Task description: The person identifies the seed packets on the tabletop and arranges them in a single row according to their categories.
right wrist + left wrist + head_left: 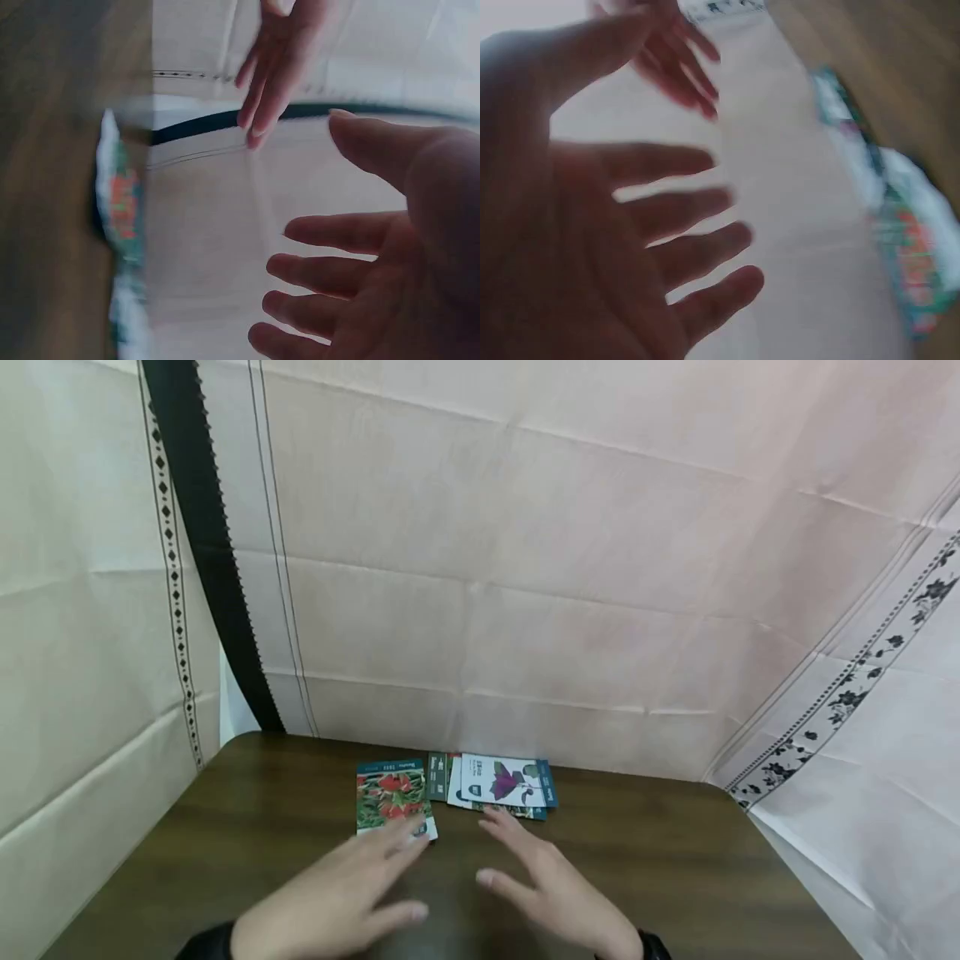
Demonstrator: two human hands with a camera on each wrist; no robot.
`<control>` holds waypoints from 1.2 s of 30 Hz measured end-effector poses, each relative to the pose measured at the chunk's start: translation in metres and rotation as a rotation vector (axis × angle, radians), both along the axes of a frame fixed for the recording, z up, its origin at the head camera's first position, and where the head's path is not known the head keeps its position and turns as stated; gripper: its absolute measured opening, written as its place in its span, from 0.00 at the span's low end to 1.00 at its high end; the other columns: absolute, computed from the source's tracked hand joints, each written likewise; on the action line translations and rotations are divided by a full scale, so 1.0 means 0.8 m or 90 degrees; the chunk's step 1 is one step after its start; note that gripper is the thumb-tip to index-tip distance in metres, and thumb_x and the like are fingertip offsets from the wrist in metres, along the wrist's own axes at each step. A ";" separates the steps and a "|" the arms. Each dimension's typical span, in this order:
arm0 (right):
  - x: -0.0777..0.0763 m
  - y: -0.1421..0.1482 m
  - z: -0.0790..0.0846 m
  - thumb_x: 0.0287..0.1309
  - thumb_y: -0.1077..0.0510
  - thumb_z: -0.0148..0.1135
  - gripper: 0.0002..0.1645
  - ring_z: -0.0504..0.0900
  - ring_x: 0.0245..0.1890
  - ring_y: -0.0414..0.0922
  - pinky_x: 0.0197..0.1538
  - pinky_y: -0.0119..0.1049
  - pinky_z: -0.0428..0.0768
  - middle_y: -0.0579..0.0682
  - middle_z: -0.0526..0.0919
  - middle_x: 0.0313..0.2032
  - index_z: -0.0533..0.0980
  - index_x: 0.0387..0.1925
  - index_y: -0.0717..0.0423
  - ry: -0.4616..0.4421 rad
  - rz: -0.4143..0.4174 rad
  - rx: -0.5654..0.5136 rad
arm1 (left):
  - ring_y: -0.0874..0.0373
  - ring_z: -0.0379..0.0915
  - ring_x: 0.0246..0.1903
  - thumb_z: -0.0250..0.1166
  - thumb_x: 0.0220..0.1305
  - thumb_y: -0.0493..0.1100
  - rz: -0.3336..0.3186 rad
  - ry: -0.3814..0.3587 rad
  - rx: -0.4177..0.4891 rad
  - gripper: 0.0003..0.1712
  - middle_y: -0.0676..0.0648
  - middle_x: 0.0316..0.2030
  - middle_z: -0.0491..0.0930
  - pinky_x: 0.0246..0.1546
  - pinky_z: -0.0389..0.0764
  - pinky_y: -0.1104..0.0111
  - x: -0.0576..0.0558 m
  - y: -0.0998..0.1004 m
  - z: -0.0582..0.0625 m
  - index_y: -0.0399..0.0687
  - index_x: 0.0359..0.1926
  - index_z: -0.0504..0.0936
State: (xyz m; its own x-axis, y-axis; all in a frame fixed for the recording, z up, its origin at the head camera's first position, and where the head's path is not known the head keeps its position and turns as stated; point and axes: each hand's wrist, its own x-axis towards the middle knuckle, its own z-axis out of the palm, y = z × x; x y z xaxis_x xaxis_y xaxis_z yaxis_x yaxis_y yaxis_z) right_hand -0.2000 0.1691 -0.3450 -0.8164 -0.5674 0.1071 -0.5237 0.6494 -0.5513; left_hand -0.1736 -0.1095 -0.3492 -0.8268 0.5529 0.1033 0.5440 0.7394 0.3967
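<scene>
Several printed packets, which look like seed packets, lie at the far side of a brown table. One packet point(392, 789) with red fruit or flowers on green lies apart on the left. Right of it is an overlapping pile, topped by a white packet point(495, 777) with a purple plant picture. My left hand point(337, 889) hovers in front of the red packet, fingers spread, hiding its lower edge. My right hand point(551, 885) hovers before the pile, fingers extended. Both wrist views show the palms bare, holding nothing; the packets there are blurred.
The brown table point(247, 860) has a rounded far left corner. Behind it hangs a creased pale cloth point(525, 568), with a black strip point(210, 543) at left and a floral band point(847, 697) at right.
</scene>
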 end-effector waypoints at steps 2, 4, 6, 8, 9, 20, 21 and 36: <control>-0.025 -0.001 -0.010 0.66 0.34 0.49 0.36 0.62 0.72 0.49 0.67 0.56 0.65 0.46 0.62 0.72 0.64 0.69 0.44 -0.053 -0.009 -0.055 | 0.41 0.52 0.72 0.49 0.62 0.75 0.048 -0.035 0.084 0.48 0.45 0.76 0.46 0.63 0.63 0.41 -0.022 -0.015 -0.008 0.50 0.73 0.60; -0.047 -0.006 -0.022 0.67 0.36 0.50 0.34 0.66 0.69 0.51 0.66 0.56 0.67 0.50 0.66 0.70 0.66 0.68 0.46 -0.110 -0.018 -0.091 | 0.36 0.47 0.73 0.52 0.64 0.71 0.101 -0.085 0.167 0.48 0.40 0.77 0.39 0.63 0.61 0.38 -0.046 -0.029 -0.022 0.47 0.73 0.57; -0.065 -0.016 -0.035 0.67 0.37 0.51 0.33 0.69 0.66 0.52 0.64 0.55 0.70 0.51 0.70 0.67 0.67 0.66 0.47 -0.172 -0.024 -0.111 | 0.32 0.41 0.73 0.53 0.64 0.70 0.166 -0.153 0.230 0.48 0.35 0.76 0.34 0.63 0.55 0.34 -0.065 -0.040 -0.037 0.45 0.74 0.55; -0.079 -0.029 -0.047 0.67 0.38 0.52 0.31 0.71 0.64 0.52 0.63 0.56 0.71 0.51 0.73 0.65 0.69 0.65 0.48 -0.220 -0.028 -0.127 | 0.29 0.36 0.72 0.54 0.64 0.70 0.218 -0.222 0.291 0.48 0.32 0.75 0.33 0.62 0.51 0.31 -0.079 -0.048 -0.050 0.44 0.73 0.55; -0.085 -0.036 -0.053 0.67 0.38 0.52 0.31 0.72 0.63 0.51 0.62 0.56 0.71 0.51 0.74 0.64 0.70 0.64 0.49 -0.241 -0.030 -0.137 | 0.28 0.36 0.72 0.54 0.64 0.70 0.236 -0.256 0.323 0.48 0.31 0.75 0.34 0.62 0.51 0.31 -0.084 -0.050 -0.056 0.45 0.73 0.55; -0.105 -0.083 -0.085 0.68 0.44 0.55 0.27 0.75 0.52 0.46 0.58 0.53 0.73 0.51 0.79 0.56 0.75 0.59 0.56 -0.266 -0.039 -0.164 | 0.37 0.61 0.65 0.55 0.72 0.50 0.259 -0.389 0.632 0.35 0.31 0.72 0.43 0.56 0.76 0.53 -0.102 -0.053 -0.095 0.37 0.70 0.54; -0.104 -0.084 -0.085 0.67 0.44 0.55 0.26 0.75 0.51 0.46 0.58 0.52 0.73 0.51 0.80 0.54 0.76 0.58 0.56 -0.264 -0.044 -0.160 | 0.38 0.62 0.64 0.55 0.72 0.48 0.270 -0.386 0.644 0.35 0.30 0.72 0.41 0.55 0.77 0.54 -0.102 -0.054 -0.097 0.37 0.71 0.53; -0.102 -0.074 -0.074 0.68 0.45 0.55 0.22 0.83 0.45 0.44 0.53 0.45 0.80 0.50 0.83 0.48 0.79 0.51 0.57 -0.322 -0.069 -0.250 | 0.49 0.73 0.40 0.65 0.57 0.34 0.181 -0.362 0.507 0.38 0.28 0.66 0.58 0.32 0.73 0.63 -0.096 -0.057 -0.079 0.43 0.68 0.63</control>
State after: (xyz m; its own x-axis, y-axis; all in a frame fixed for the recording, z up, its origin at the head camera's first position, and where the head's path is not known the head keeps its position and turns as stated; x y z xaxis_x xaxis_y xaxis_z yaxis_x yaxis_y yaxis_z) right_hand -0.2815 0.1097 -0.4042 -0.8709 -0.4761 -0.1223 -0.0806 0.3838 -0.9199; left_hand -0.2508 -0.1552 -0.4126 -0.9582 0.2707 -0.0927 -0.0323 0.2197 0.9750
